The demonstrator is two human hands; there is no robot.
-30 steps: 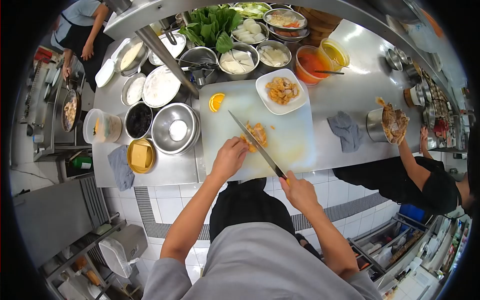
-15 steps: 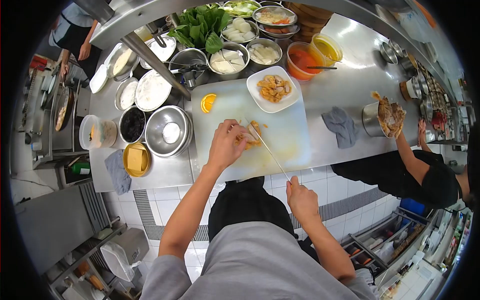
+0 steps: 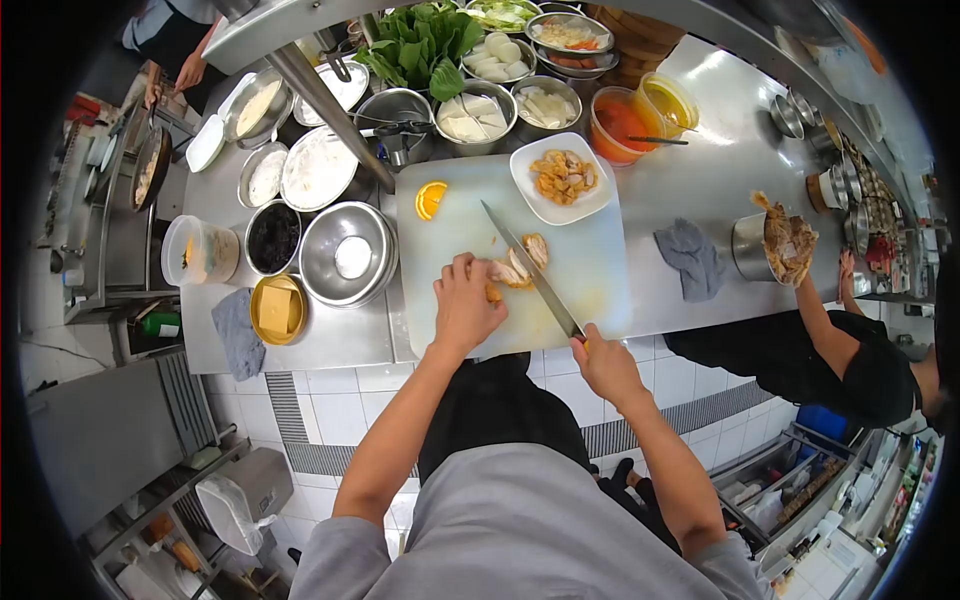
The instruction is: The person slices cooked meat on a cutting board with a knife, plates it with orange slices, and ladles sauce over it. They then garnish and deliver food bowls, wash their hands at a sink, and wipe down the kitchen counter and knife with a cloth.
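My right hand (image 3: 608, 370) is closed round the handle of a long kitchen knife (image 3: 550, 295), its blade slanting up and left across the cutting board (image 3: 590, 285). Beside the blade lie cut pieces of cooked meat that looks like chicken (image 3: 537, 248). Bent fingers of my left hand (image 3: 467, 308) press on the left end of this meat, and part of it is hidden under them. A white square dish (image 3: 527, 165) with chopped browned pieces stands at the board's top right. An orange wedge (image 3: 430, 201) lies at the top left.
Stacked steel bowls (image 3: 345, 255), a yellow bowl (image 3: 278, 308) and a grey cloth (image 3: 238, 333) are to the left. Tubs of red sauce (image 3: 618, 125) and leafy greens (image 3: 420, 45) stand behind. At right, another person's hand (image 3: 808, 292) is beside a steel pot (image 3: 750, 250) of meat.
My left hand has moved down, nearer the board's front edge. The knife has turned so its blade face shows, and the cut meat pieces lie more spread out beside it.
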